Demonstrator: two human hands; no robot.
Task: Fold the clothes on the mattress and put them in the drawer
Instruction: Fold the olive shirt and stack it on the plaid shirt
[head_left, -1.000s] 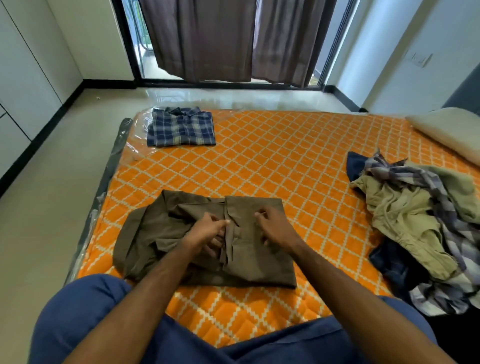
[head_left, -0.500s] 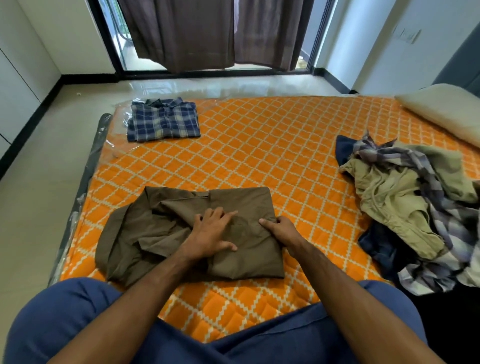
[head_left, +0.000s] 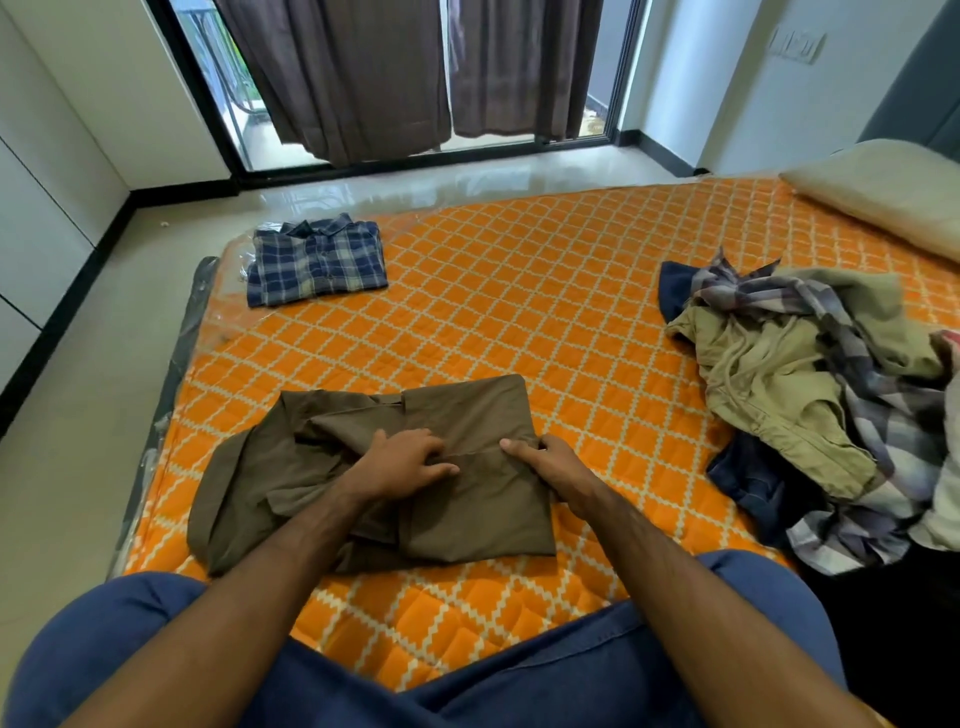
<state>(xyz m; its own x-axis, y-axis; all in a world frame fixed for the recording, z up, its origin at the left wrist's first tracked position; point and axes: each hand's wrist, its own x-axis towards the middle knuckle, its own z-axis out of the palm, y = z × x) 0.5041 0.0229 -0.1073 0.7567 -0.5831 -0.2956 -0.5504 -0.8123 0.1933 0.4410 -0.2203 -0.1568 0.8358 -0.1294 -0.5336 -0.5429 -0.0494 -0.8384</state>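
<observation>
One plaid shirt (head_left: 317, 260) folded at eleven o'clock; left hand (head_left: 402, 462) and right hand (head_left: 550, 462) pinch the half-folded brown shirt (head_left: 467, 519); pile (head_left: 810, 395) at three o'clock waits, drawer unseen.

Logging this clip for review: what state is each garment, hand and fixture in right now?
Brown shirt: partly folded, left side still bunched.
Plaid shirt: folded, lying at the mattress's far corner.
Pile: unfolded, heaped on the right.
Left hand: fingers curled, gripping a fold of the brown shirt.
Right hand: pinching the brown shirt's right edge.
Curtains: drawn, a narrow gap between them.
Pillow: lying flat.
</observation>
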